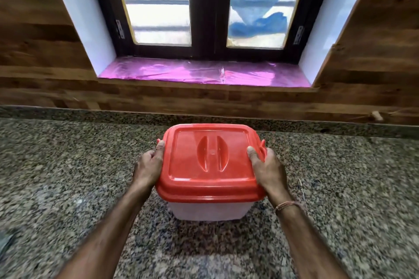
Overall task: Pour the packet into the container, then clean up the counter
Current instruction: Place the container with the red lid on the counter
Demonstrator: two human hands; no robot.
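Note:
A translucent white container [209, 210] with a red lid [210, 163] sits on the speckled granite counter [68, 176], in the middle of the view. The lid is on top and covers the container. My left hand [148, 165] grips the lid's left edge, thumb at the rim. My right hand [267, 170] grips the right edge, thumb lying on the lid's top beside a red side clip [262, 148]. No packet shows in this view, and the container's contents are hidden.
Behind the counter rises a wood-panelled wall [204, 102] with a window above it. The window sill [204, 75] is covered in pink film. A dark blurred object [5, 242] lies at the counter's far left edge.

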